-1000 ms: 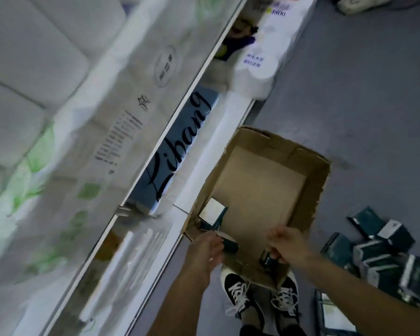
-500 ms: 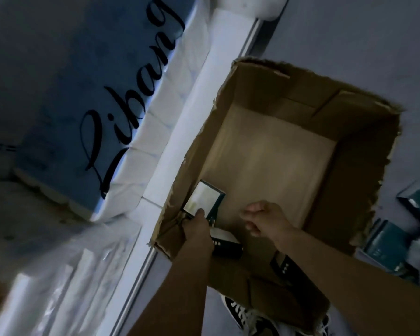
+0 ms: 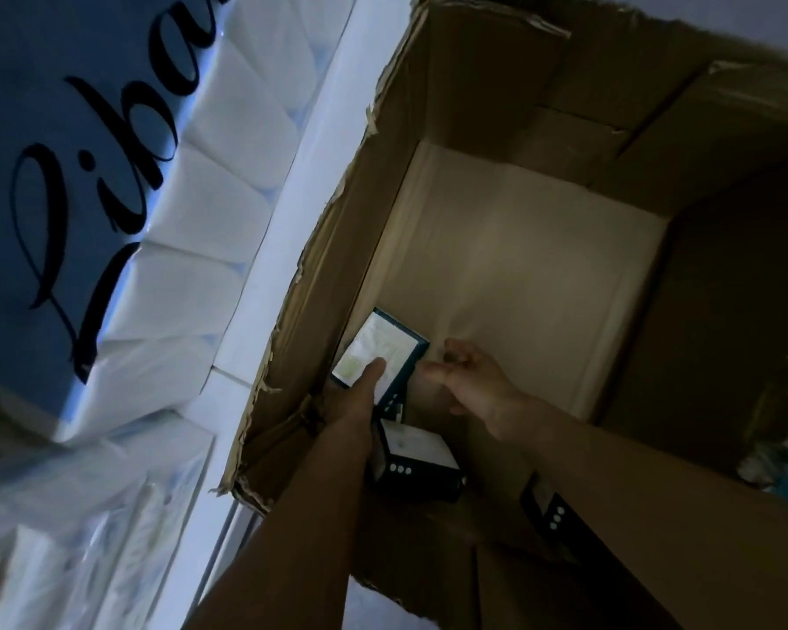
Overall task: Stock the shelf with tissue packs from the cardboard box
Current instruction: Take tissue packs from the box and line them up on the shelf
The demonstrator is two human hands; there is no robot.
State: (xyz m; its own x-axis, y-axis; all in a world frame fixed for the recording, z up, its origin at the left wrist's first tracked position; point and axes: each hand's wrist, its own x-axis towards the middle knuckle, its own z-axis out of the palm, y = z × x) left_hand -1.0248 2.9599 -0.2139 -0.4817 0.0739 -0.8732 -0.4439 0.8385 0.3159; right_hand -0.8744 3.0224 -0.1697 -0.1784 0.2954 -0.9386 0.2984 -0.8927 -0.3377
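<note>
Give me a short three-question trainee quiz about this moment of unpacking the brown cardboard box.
1. True or false: the left hand grips the tilted teal tissue pack with the pale face.
2. What is the right hand holding? A) a pack B) nothing C) a box flap
3. Fill in: the dark tissue pack with three white dots lies inside the torn brown cardboard ___.

Key: 1 true; 2 B; 3 box.

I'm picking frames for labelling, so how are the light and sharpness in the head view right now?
Head view: dim overall, the box floor brightest; both forearms are near-silhouettes; the pack under the left hand shows a pale face with unreadable print; the right hand is softly blurred; the wide lens tilts and bends the shelf edge.
</note>
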